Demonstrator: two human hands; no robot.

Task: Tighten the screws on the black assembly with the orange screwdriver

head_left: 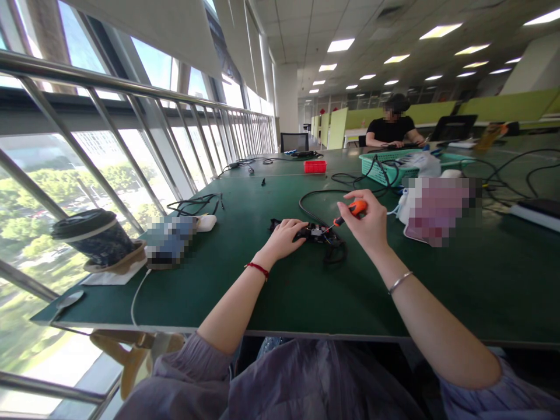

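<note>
My right hand [366,219] grips the orange and black handle of a screwdriver [357,207]. Its thin shaft slants down and left, with the tip at a black device [317,232] that has exposed parts on top. The tip's exact contact is too small to make out. My left hand [286,236] lies over the left part of this device and holds it against the green table [280,303], fingers curled across it. A black cable [336,254] is bunched at the device's near right side.
A cup [98,239], a blurred phone-like item [171,240] and a white case [206,223] stand left. Further back are a red box [315,167] and a green basket [371,166] with cables. A blurred pink item [433,213] is right. Another person [394,125] sits across.
</note>
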